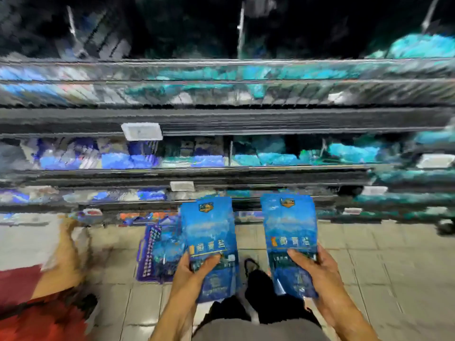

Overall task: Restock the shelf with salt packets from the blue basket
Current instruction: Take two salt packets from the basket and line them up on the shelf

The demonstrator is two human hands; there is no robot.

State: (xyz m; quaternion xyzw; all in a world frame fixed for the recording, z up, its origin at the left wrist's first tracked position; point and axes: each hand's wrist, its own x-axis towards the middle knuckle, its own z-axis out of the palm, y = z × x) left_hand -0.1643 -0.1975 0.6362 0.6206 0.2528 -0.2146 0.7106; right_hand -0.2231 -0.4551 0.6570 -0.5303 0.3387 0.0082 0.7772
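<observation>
Salt packets (pixel 209 238), two in all, are being held upright before the shelf (pixel 221 121).

One packet is being gripped by the left hand (pixel 194 269) and a second packet (pixel 289 232) by the right hand (pixel 312 269); each is being pinched near its lower end, with the thumb curled over the front and the fingers wrapped behind. Both are being kept side by side, apart, above the tiled floor (pixel 384 264). One blue basket (pixel 157 254) is being left on the floor just left of the left packet; its contents are too blurred to be counted, as are the shelf's rows.
</observation>
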